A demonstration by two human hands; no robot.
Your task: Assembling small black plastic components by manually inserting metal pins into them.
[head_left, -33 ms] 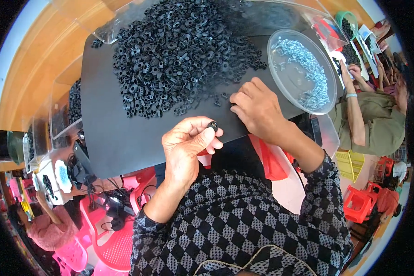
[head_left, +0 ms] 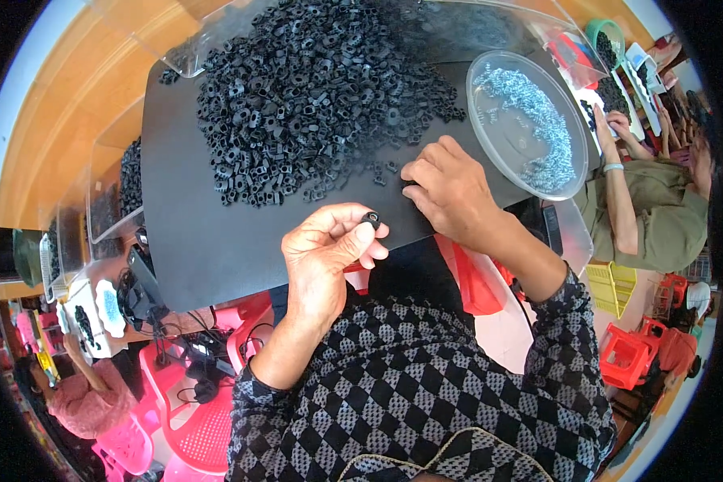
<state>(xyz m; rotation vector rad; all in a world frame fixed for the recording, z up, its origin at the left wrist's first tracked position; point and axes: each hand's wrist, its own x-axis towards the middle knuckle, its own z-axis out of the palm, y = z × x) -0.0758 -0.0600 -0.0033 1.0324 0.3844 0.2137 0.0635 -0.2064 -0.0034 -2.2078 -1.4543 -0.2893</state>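
Note:
My left hand [head_left: 323, 249] pinches a small black plastic part [head_left: 370, 218] between thumb and forefinger, just over the table's near edge. A round opening shows in the part's upper end. To its right, my right hand [head_left: 450, 186] hovers low over the dark tabletop with thumb and fingers pressed together. A dark speck shows at its fingertips, too hidden to name. Beyond both hands spreads a large heap of black plastic parts [head_left: 297, 104], with a few loose ones [head_left: 381, 172] near my right fingers. Right of that hand lies a round clear tray [head_left: 502, 149] holding small shiny silver-blue pieces, spring-like in shape.
Clear plastic bins [head_left: 108, 205] line the left side of the dark table [head_left: 193, 241]. A pink chair [head_left: 197, 426] stands at lower left, red stools [head_left: 631, 357] at lower right. Two co-workers sit nearby, one in a green top [head_left: 659, 217], one in pink [head_left: 96, 402].

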